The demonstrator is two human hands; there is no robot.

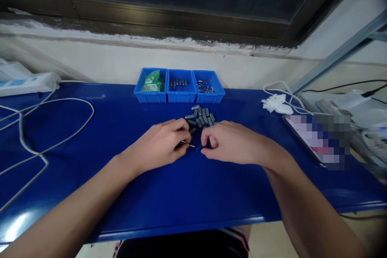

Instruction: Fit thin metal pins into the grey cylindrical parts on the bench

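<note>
My left hand (169,141) is closed in a pinch, with a thin metal pin (191,145) sticking out between its fingertips. My right hand (229,141) is curled close by, thumb and forefinger nearly together. A thin dark pin (198,147) shows at its fingertips, its other end hidden by the fingers. The two pin tips point toward each other with a small gap. Just beyond the hands lies a loose pile of short grey metal cylinders (202,120); my fingers partly cover its near side.
Three joined blue bins stand at the back: one with green bags (152,80), one with a row of metal cylinders (179,82), one with small metal pins (205,88). White cables (45,155) cross the left side. A phone (305,139) and crumpled white tissue (273,102) lie right.
</note>
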